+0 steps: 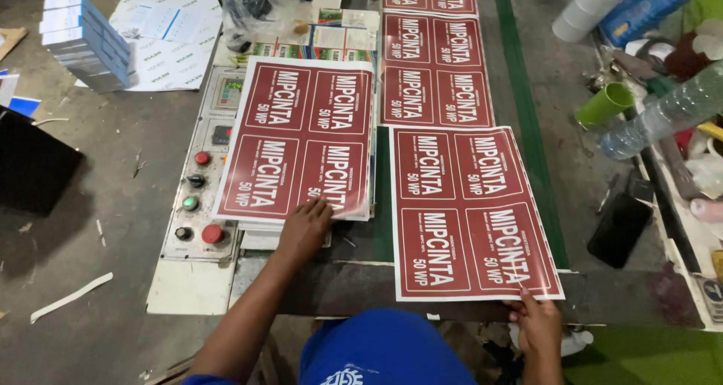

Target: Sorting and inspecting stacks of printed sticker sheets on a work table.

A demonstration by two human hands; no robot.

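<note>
We see a stack of dark red label sheets [301,136] with white lettering lying beside the control panel, whose small greenish screen [229,93] sits at its far end. A single red sheet [471,212] lies nearest us on the surface, more red sheets [435,69] trailing away behind it. Blue-and-white boxes [84,40] are piled on the floor, far left.

The person wears a bright blue cloth top [384,347] with a small white printed emblem [346,376] (partly cut off at the frame's edge); both forearms and hands are bare.
</note>
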